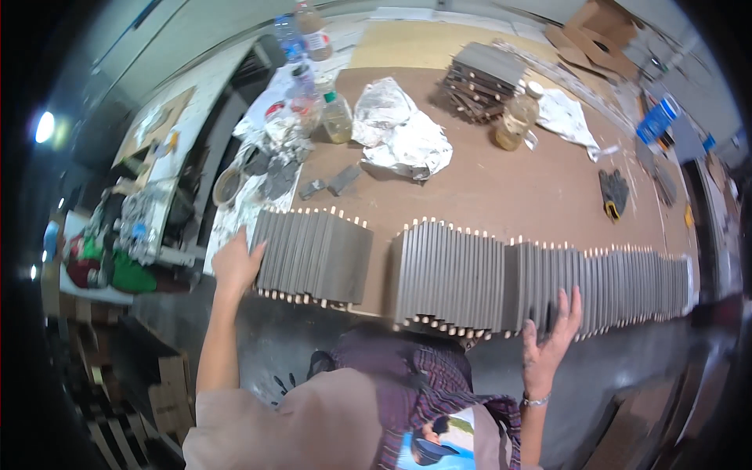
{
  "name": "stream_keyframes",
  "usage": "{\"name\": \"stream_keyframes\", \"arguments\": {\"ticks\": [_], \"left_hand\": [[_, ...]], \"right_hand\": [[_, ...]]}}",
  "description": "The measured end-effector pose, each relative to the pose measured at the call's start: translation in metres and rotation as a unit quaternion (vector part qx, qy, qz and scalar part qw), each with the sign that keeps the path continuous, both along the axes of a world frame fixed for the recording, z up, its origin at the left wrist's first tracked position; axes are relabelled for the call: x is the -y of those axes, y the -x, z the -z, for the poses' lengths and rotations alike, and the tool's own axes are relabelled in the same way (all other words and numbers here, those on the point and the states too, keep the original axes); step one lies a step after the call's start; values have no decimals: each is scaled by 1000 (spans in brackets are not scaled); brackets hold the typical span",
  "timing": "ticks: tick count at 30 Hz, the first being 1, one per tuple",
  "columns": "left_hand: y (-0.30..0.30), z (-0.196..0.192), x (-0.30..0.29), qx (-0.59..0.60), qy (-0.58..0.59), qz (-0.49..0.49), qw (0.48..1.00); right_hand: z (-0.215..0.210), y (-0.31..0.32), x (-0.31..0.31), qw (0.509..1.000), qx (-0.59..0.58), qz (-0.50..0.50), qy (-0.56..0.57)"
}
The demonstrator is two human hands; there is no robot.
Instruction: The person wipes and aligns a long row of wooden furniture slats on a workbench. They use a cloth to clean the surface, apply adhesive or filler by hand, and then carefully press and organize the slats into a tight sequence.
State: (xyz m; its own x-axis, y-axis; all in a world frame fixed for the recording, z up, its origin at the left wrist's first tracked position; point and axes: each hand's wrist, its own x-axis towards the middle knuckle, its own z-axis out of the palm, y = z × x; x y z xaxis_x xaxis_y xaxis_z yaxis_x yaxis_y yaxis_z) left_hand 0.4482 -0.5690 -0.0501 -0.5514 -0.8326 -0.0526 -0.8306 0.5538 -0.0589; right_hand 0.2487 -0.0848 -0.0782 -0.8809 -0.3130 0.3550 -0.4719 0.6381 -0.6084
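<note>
Along the near edge of the table stand rows of thin grey slats with pale wooden pegs sticking out at both ends. My left hand (237, 262) rests against the outer end of the left group of slats (313, 254), thumb and forefinger apart. A gap separates that group from the middle group (452, 274). Farther right, another long row of slats (634, 286) continues to the table's right end. My right hand (553, 337) is raised at the near side of this row with fingers spread, holding nothing; whether it touches the slats I cannot tell.
Behind the rows lie small grey blocks (342, 180), a crumpled white sheet (403, 137), a green-capped bottle (337, 121) and a white-capped bottle (517, 121). A pile of slats (486, 70) sits at the back. A dark glove (614, 192) and blue can (658, 119) are at the right.
</note>
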Motion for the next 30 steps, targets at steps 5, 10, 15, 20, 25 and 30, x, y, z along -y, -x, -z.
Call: {"name": "stream_keyframes", "arguments": {"ticks": [5, 10, 15, 20, 25, 30], "left_hand": [[-41, 45, 35, -199, -49, 205, 957], [-22, 18, -5, -295, -427, 211, 828], [32, 13, 19, -260, -391, 380, 797], [142, -3, -26, -271, -408, 536, 687], [266, 37, -119, -153, -375, 650, 643], [299, 72, -186, -33, -431, 622, 653]], "right_hand": [[12, -70, 89, 992, 49, 94, 62], [19, -118, 120, 977, 47, 198, 68], [37, -155, 119, 942, 75, 296, 139], [96, -146, 114, 864, 115, 366, 327], [127, -93, 133, 771, 136, 363, 505], [126, -68, 163, 719, 104, 398, 559]]}}
